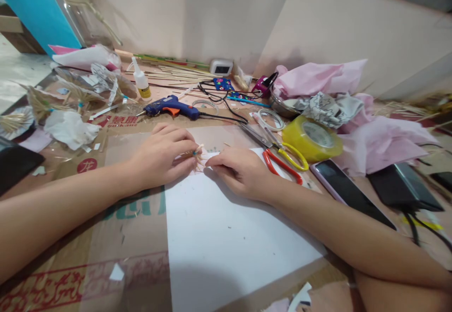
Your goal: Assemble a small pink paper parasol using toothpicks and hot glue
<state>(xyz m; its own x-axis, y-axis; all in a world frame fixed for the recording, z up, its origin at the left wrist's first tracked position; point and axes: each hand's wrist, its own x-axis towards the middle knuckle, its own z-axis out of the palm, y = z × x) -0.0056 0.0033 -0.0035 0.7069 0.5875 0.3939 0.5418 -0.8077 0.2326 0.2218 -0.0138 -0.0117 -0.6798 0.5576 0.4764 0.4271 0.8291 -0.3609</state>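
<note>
My left hand (164,154) is closed around a small bundle of thin wooden sticks (196,153) that fans out between both hands. My right hand (238,168) pinches the other side of the same bundle with its fingertips. Both hands rest on a white sheet of paper (226,236) that lies on flattened cardboard (116,236). The part of the sticks inside my left fingers is hidden.
Beyond the hands lie a blue glue gun (173,107), a glue bottle (141,82), scissors with red and yellow handles (282,157), a yellow tape roll (312,138), and pink tissue paper (374,137). A phone (348,192) and a black device (402,184) lie at right. Stick-and-paper pieces (70,97) lie at left.
</note>
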